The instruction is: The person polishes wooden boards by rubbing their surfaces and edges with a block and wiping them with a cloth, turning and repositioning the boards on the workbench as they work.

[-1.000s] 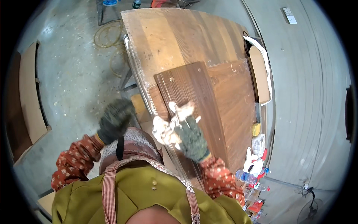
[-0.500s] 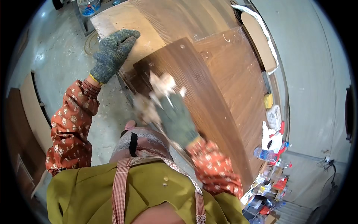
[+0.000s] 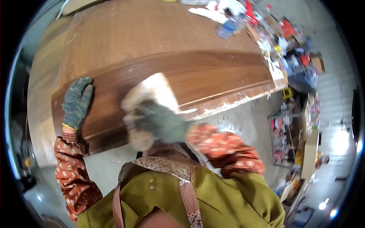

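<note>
A long dark brown wooden panel (image 3: 213, 76) lies across the table near its front edge. On its left end rests my left hand (image 3: 77, 102), in a grey-green knit glove, fingers laid over the surface and thumb a little apart. My right hand (image 3: 161, 121), gloved the same way, is smeared by motion at the panel's front edge. It is closed on a crumpled whitish cloth (image 3: 154, 89), part of which spreads over the panel while another part hangs below the hand. The right fingers are mostly hidden by the cloth and the blur.
Beneath the panel is a brown wooden table (image 3: 152, 28). Plastic bottles (image 3: 227, 29), papers and mixed clutter crowd its far right corner. A wire-framed rack (image 3: 281, 138) of small items stands on the floor at right, beside cardboard boxes (image 3: 310, 154).
My view has turned, so the panel now runs left to right. My left hand has come onto the panel's end. My right hand still holds the cloth, now at the front edge.
</note>
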`<state>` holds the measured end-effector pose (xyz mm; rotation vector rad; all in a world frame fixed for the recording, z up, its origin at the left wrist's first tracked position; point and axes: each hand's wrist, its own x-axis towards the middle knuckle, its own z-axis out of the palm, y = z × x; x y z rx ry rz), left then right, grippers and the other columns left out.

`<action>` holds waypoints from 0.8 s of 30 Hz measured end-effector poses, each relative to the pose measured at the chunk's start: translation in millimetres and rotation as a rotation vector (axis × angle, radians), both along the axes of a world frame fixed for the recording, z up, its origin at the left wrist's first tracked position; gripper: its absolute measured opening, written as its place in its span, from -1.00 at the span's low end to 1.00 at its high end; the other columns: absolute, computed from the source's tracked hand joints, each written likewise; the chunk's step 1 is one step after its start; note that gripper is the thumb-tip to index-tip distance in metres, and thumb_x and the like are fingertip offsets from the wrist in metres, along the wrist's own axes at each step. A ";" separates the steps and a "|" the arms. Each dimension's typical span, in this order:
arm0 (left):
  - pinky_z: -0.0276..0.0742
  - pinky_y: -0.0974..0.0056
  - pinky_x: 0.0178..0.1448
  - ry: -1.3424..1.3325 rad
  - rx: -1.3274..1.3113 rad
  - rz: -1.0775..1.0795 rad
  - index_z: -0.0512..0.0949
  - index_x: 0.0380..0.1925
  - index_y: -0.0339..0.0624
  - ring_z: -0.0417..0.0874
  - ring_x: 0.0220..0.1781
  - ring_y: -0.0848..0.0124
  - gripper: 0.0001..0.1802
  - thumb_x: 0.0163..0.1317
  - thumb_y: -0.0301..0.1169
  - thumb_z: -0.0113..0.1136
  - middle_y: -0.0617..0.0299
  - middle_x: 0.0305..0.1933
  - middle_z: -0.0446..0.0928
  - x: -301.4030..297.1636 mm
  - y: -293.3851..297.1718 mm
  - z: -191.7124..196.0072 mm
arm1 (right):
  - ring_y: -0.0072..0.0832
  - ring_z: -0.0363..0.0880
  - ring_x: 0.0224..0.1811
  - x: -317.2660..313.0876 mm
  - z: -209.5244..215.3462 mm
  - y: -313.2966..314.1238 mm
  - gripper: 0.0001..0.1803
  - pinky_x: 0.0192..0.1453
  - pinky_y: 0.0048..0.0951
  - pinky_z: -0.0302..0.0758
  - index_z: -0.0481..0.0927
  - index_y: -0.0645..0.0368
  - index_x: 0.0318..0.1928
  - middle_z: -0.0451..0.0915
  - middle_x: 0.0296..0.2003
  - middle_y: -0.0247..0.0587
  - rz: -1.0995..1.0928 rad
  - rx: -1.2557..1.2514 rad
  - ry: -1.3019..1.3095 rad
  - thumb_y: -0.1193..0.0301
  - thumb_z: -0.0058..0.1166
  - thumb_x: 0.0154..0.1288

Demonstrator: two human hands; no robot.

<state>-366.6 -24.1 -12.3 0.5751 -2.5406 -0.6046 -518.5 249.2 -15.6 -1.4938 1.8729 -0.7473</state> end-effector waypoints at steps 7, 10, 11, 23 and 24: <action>0.29 0.05 0.34 -0.151 -0.185 -0.192 0.54 0.07 -0.17 0.45 0.23 0.03 -0.62 0.31 -0.25 0.12 -0.04 0.15 0.50 -33.2 29.8 18.4 | -0.37 0.30 0.30 -2.3 21.3 57.7 -0.50 0.39 -0.31 0.28 0.43 0.05 0.17 0.43 0.12 -0.24 -0.168 -0.186 0.585 0.38 0.03 0.17; 0.21 0.01 0.39 -0.168 -0.372 -0.224 0.46 0.17 -0.15 0.42 0.24 0.03 -0.55 0.32 -0.22 0.09 0.00 0.21 0.47 -34.5 44.1 22.8 | -0.19 0.11 0.46 -62.2 -10.9 182.1 -0.30 0.48 -0.35 0.14 0.28 0.14 0.33 0.26 0.34 -0.04 -0.546 -0.103 0.528 0.50 0.00 0.08; 0.20 0.00 0.39 -0.158 -0.423 -0.218 0.43 0.19 -0.14 0.42 0.23 0.02 -0.52 0.32 -0.22 0.08 0.00 0.22 0.46 -40.2 47.7 23.6 | -0.13 0.09 0.45 -91.8 -21.3 207.6 -0.35 0.56 -0.24 -0.02 0.30 0.22 0.32 0.23 0.33 -0.01 -0.446 0.066 1.230 0.35 0.01 0.19; 0.28 -0.03 0.29 -0.115 -0.464 -0.395 0.40 0.22 -0.16 0.41 0.17 -0.11 -0.46 0.26 -0.23 0.14 -0.18 0.16 0.43 -61.4 96.6 65.5 | -0.38 0.53 -0.04 31.5 28.8 93.4 -0.76 0.06 -0.22 0.41 0.55 0.05 -0.20 0.56 -0.14 -0.22 -0.384 -0.729 0.623 0.26 0.12 0.13; 0.28 -0.05 0.29 -0.066 -0.468 -0.445 0.39 0.23 -0.17 0.40 0.16 -0.11 -0.42 0.21 -0.25 0.20 -0.18 0.16 0.42 -72.3 107.9 57.1 | -0.38 0.53 -0.04 -1.9 49.8 120.5 -0.76 0.06 -0.22 0.41 0.55 0.05 -0.20 0.56 -0.14 -0.22 -0.401 -0.731 0.636 0.26 0.12 0.13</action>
